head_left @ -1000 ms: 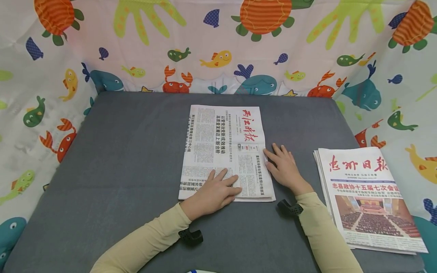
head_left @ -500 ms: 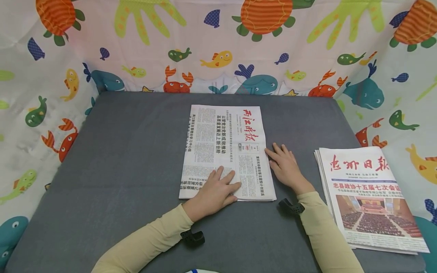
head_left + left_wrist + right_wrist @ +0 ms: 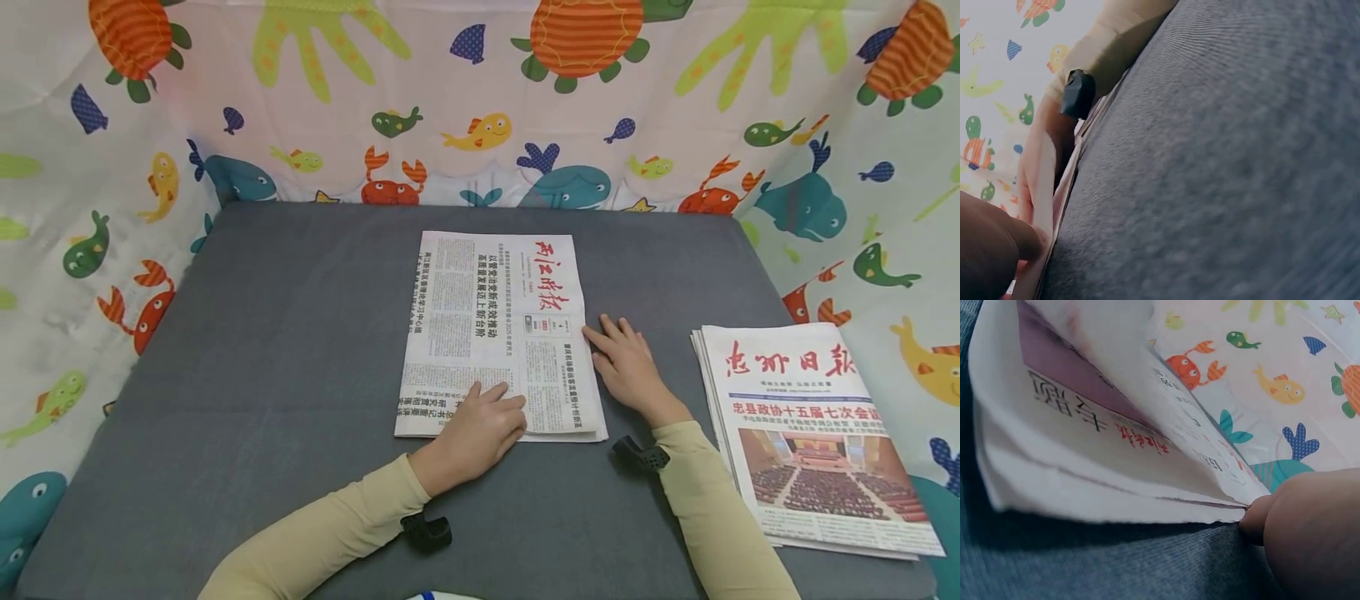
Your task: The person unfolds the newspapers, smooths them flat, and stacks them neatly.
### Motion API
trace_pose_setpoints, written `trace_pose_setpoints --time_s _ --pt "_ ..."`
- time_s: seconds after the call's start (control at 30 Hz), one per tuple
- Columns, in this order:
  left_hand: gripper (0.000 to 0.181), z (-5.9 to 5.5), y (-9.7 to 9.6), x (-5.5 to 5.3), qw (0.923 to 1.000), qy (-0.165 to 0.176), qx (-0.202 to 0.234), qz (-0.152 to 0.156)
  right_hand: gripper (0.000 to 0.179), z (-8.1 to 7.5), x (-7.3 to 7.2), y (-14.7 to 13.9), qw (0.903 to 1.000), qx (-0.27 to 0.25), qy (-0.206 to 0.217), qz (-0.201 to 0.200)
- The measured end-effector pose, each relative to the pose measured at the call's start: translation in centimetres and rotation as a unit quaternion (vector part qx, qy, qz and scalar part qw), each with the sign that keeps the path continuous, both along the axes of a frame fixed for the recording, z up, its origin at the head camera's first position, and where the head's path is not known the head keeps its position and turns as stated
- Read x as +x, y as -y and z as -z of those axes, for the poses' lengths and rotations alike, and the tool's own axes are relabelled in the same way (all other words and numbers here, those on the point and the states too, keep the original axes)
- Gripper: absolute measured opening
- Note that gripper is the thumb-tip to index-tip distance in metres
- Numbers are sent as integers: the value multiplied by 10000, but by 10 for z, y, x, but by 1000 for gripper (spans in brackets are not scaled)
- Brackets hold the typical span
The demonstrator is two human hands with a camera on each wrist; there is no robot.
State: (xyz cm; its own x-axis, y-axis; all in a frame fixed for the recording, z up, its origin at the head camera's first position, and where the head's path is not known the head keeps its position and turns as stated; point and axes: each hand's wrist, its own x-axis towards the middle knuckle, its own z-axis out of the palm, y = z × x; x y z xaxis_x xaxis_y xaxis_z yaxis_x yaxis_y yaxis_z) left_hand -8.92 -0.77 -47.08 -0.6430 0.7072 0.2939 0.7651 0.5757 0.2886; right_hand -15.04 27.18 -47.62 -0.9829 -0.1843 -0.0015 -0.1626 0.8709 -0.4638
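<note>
A folded newspaper (image 3: 457,292) with a red masthead lies turned sideways on the grey table. My left hand (image 3: 476,433) rests on its near part, fingers slightly bent on the page. Along the paper's right edge lies my right hand (image 3: 630,367), its fingers spread and fairly straight. The right wrist view has the tip of a digit of the right hand (image 3: 1310,531) against the edge of the newspaper (image 3: 1104,469), whose layers stand partly apart there. In the left wrist view, the left hand (image 3: 988,250) is dark and cropped, low over the paper.
A second stack of newspapers (image 3: 795,367) with a colour photo lies at the table's right side. Grey cloth (image 3: 285,333) covers the table. A curtain (image 3: 322,108) printed with sea animals stands behind and at both sides. Something white and blue (image 3: 446,596) shows at the near edge.
My left hand has drawn its fingers in from a spread pose and shifted slightly right on the page. The right hand and the newspaper stay almost still.
</note>
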Motion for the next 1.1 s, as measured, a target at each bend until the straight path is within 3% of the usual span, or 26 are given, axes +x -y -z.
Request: trace_pose_setpoints --time_s 0.13,0.23,0.37,0.47,0.6,0.7,0.8,0.9,1.0,1.1 --pt "12 -4 2 -4 9979 361 526 -149 47 0 0 -1 10000 -60 -53 -6" --pt "10 -10 5 -6 9889 808 1181 -404 48 0 0 -2 9999 -91 -58 27" --pt "7 -18 13 -10 9642 1363 2138 -783 48 1 0 -4 9999 -81 -85 53" --pt "6 -25 20 -14 9353 1636 2957 -1047 48 2 -1 -4 9999 -98 -106 29" --pt "7 -36 32 -20 8844 1865 4053 -1369 48 3 -1 -3 9998 -148 -147 -6" --pt "9 -44 46 -22 8377 2132 4728 -1713 48 3 -1 -2 9997 -156 -167 -23" --pt "13 -51 60 -21 7807 2498 5321 -2120 48 3 -1 -1 9998 -145 -158 -40" --pt "15 -55 74 -20 7110 2836 5984 -2366 48 3 -1 -1 9999 -95 -136 -37" --pt "15 -56 87 -21 6475 2972 6571 -2463 48 2 -2 -1 9999 -44 -110 -13" --pt "14 -57 99 -22 6027 2971 6961 -2529 47 1 -2 -2 9998 -30 -171 -21"
